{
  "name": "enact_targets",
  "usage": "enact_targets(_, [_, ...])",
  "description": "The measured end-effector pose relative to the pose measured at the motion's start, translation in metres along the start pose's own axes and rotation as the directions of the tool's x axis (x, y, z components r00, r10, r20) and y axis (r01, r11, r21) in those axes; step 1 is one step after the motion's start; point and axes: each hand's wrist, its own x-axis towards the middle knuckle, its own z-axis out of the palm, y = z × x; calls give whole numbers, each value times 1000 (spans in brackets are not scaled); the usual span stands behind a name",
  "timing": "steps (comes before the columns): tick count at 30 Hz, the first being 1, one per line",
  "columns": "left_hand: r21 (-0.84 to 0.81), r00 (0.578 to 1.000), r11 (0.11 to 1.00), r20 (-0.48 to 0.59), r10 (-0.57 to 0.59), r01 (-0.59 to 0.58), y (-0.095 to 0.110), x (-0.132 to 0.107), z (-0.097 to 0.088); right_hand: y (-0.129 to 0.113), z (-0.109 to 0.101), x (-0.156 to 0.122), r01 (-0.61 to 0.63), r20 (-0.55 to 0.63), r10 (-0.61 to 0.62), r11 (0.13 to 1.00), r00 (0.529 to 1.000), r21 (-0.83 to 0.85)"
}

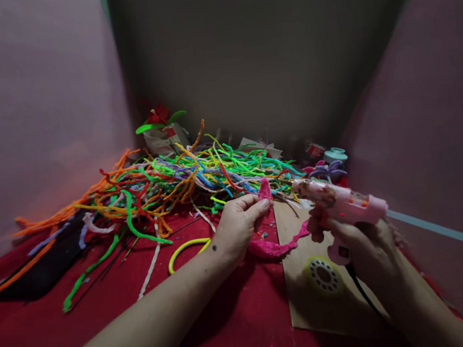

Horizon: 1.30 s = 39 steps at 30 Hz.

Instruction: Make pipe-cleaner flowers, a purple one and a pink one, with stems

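Bare arms (149, 324) reach over a red cloth (234, 331)

A big, messy pile of fuzzy sticks (181, 179) in many colors sits just behind my left hand (238, 226). An orange stick crosses a flat black thing (53, 268) on the left. A yellow loop (178, 253) lies near my left wrist. On the right, a round roll (334, 280) sits on a brown board (305, 313). My right hand (364, 241) hides part of that board.

My left finger and thumb pinch a pink fuzzy piece (264, 188). My right hand is wrapped around a glue gun (340, 199), and its tip points at the pink piece, near but apart. A pink strip (277, 248) curves between my hands; I can't tell if it joins the pinched bit.

The pinched piece is bright and soft, with a pointy top. The gun is pale pink with a shiny, spotted front.
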Motion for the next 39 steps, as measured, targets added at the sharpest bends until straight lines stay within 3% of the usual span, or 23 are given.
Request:
enact_targets(4, [23,1000,1000,5,-16,16,-3,2,-1,0,0,-4,-102,-29,102,995,994,-7])
enact_targets(16, [95,998,995,53,-25,20,-7,0,0,-1,1,-9,-177,-32,179,982,983,61])
enact_targets(32, [118,999,993,51,-8,2,-8,3,-2,-3,0,-8,-189,-8,190,979,982,72])
enact_targets(39, [110,998,994,58,-34,27,-7,1,-1,-1,-1,-9,-187,-28,187,982,982,-5])
